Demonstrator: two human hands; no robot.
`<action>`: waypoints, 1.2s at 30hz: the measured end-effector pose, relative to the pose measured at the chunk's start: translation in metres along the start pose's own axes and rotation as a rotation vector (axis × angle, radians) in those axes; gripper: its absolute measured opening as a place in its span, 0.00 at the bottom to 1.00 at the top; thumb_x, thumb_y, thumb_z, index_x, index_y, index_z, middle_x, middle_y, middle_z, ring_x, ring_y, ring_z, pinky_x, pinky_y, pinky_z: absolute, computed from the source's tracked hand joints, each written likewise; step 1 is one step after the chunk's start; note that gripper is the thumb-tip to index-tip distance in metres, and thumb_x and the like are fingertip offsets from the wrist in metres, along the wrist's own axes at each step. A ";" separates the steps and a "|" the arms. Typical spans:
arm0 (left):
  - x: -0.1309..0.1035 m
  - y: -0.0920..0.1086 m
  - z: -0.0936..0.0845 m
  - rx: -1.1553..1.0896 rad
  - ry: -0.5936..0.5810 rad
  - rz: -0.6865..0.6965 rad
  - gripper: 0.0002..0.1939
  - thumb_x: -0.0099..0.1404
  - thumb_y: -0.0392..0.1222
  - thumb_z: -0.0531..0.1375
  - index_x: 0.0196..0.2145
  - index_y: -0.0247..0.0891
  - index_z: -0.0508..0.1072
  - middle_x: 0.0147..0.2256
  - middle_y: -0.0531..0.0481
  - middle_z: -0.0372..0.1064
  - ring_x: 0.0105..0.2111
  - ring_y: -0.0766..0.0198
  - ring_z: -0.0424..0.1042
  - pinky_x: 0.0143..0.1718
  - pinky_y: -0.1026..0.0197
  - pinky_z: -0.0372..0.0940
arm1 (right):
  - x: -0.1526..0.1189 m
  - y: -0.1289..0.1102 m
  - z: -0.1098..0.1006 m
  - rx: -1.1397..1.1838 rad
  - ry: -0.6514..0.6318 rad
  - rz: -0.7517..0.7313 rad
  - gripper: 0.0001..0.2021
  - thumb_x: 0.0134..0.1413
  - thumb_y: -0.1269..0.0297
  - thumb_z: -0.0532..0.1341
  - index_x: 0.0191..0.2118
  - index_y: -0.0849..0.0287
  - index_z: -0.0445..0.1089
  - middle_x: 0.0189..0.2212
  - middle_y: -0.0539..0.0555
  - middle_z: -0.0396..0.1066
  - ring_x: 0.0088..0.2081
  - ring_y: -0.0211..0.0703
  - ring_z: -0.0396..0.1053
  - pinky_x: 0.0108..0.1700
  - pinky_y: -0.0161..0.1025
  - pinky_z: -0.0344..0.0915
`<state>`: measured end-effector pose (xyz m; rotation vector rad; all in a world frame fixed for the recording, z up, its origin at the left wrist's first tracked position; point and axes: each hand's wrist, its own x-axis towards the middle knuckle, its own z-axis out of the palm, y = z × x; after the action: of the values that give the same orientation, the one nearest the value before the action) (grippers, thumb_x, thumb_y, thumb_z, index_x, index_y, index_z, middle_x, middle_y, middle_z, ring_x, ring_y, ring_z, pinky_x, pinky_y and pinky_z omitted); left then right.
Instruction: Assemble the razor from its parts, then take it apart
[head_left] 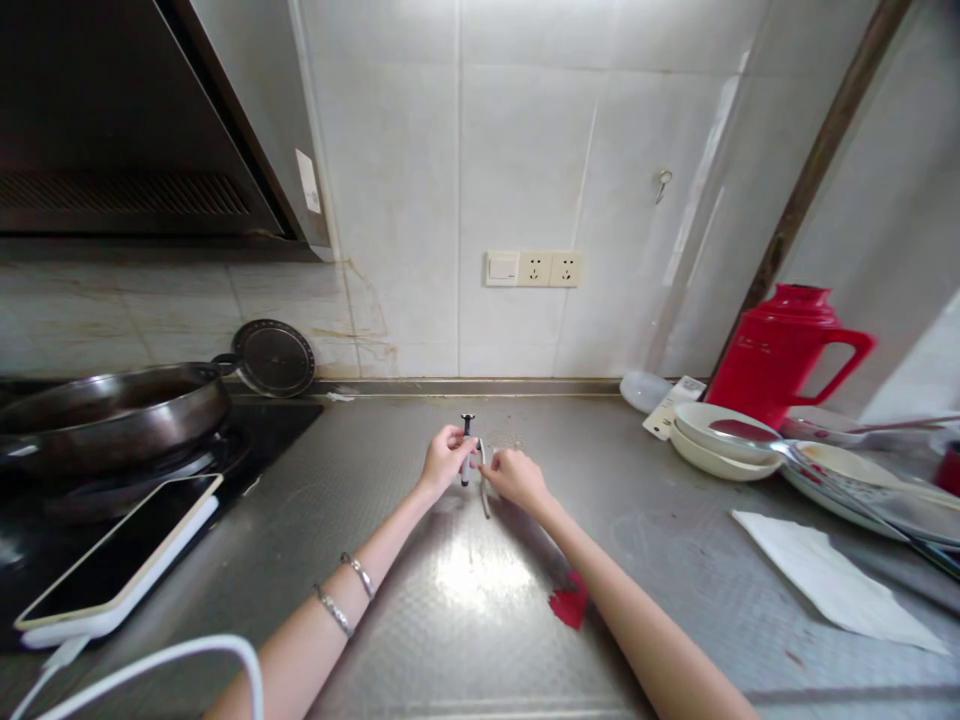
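Note:
My left hand is closed around a small upright stick, black and grey, with a wider black T-shaped top like a razor's. Its exact kind is too small to tell. Just to the right, my right hand has its fingers pinched on a thin pale cord-like strip, whose lower end hangs toward the counter. The two hands are close together above the metal countertop. Part of the stick and the strip is covered by my fingers. Beside my right forearm lies a red scrap.
On the left, a pan sits on the black stove, with a phone and its white cable nearer me. To the right are a red thermos jug, stacked bowls, plates with utensils and a white paper sheet.

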<state>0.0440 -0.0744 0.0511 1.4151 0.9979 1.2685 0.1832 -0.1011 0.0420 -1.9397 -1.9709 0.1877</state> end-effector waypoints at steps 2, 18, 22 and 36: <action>0.000 -0.002 0.000 0.015 0.006 0.029 0.16 0.50 0.47 0.62 0.31 0.36 0.62 0.23 0.53 0.69 0.16 0.68 0.67 0.15 0.69 0.57 | -0.002 -0.003 0.001 -0.036 -0.020 0.002 0.22 0.51 0.47 0.51 0.29 0.60 0.73 0.29 0.62 0.74 0.33 0.48 0.71 0.32 0.35 0.61; -0.001 -0.001 0.001 0.052 -0.021 0.148 0.13 0.50 0.44 0.62 0.29 0.36 0.62 0.23 0.52 0.70 0.20 0.66 0.69 0.23 0.66 0.62 | 0.007 0.001 0.001 0.009 -0.005 -0.095 0.13 0.49 0.65 0.53 0.25 0.64 0.72 0.26 0.63 0.74 0.29 0.44 0.71 0.28 0.32 0.58; -0.001 0.001 0.001 0.054 0.002 0.151 0.13 0.49 0.44 0.63 0.28 0.37 0.63 0.23 0.52 0.69 0.21 0.66 0.70 0.25 0.65 0.62 | 0.021 0.026 -0.022 0.189 0.099 -0.089 0.16 0.51 0.63 0.51 0.20 0.63 0.69 0.21 0.59 0.73 0.24 0.38 0.69 0.26 0.30 0.56; 0.000 -0.006 -0.002 0.051 0.017 0.133 0.12 0.48 0.43 0.64 0.27 0.36 0.65 0.28 0.47 0.73 0.29 0.62 0.72 0.28 0.66 0.62 | 0.015 0.077 -0.081 0.656 0.198 -0.405 0.16 0.50 0.55 0.56 0.40 0.58 0.73 0.36 0.56 0.74 0.38 0.45 0.69 0.41 0.38 0.63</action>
<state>0.0421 -0.0729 0.0456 1.5339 0.9669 1.3620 0.2834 -0.0957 0.0929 -1.0878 -1.8159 0.4466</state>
